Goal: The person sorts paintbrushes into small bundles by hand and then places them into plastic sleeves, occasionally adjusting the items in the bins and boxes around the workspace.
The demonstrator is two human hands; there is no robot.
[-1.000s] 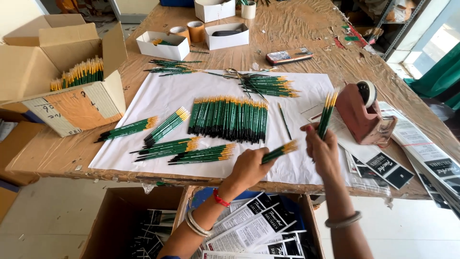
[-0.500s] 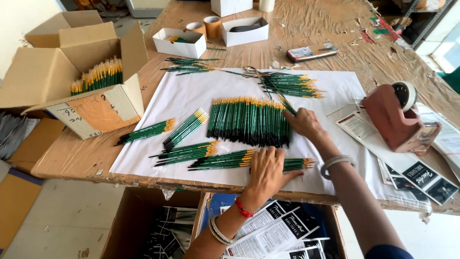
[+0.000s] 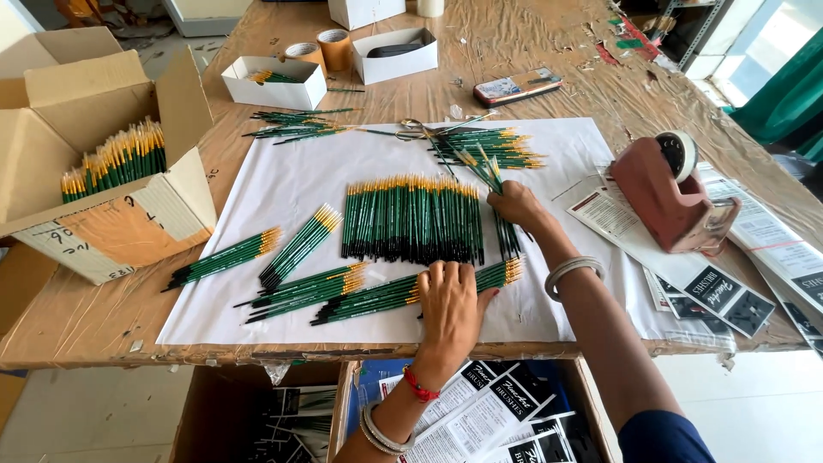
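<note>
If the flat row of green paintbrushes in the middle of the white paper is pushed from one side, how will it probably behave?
The row of green brushes lies loose and unbound on the white paper, so it would probably scatter. The thin round handles look apt to roll. Each seems stiff and light.

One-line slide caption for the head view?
Left hand presses a brush bundle on white paper; right hand grips brushes beside the main row.

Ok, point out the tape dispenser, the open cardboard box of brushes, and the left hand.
tape dispenser [image 3: 664, 201], head view, on its reddish body.
cardboard box [image 3: 129, 231], head view, on its front wall.
left hand [image 3: 447, 300], head view, on the back of the hand.
</note>
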